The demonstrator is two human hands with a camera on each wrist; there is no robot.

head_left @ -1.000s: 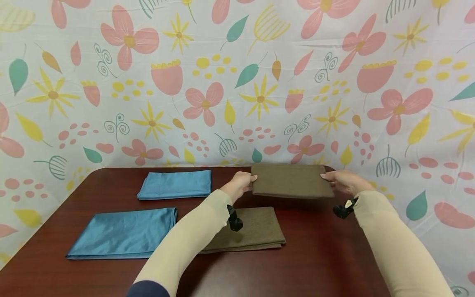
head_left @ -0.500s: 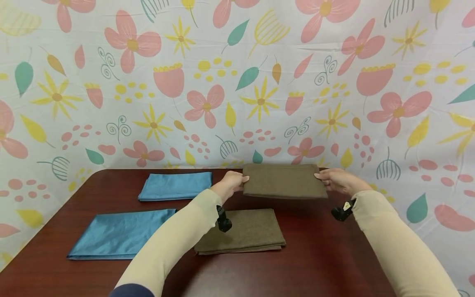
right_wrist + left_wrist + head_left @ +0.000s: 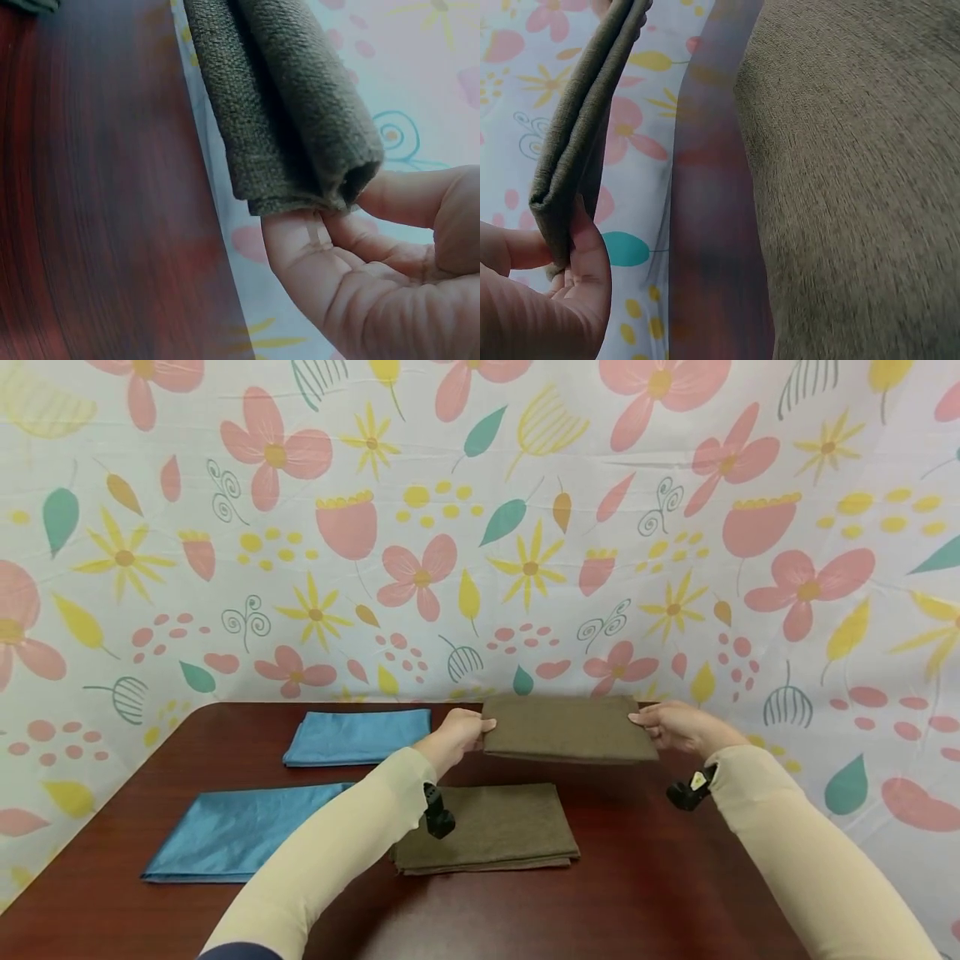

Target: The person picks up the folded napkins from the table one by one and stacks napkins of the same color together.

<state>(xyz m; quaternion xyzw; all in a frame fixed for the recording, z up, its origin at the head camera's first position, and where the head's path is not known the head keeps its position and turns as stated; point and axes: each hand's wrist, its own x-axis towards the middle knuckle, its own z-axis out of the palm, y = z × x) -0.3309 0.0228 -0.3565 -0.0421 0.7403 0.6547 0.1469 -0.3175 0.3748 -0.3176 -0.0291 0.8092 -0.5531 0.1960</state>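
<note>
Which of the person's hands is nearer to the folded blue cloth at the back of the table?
Left. The left hand is just right of the far blue cloth; the right hand is farther right, holding the right end of the raised brown cloth.

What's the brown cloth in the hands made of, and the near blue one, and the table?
Held brown cloth: seems a coarse, dull woven fabric, since thick threads show up close.
Near blue cloth: smooth and glossy, perhaps satin, because light shines off it.
Table: looks like polished reddish-brown wood, or a wood-look coating; streaky grain and reflections show.
</note>
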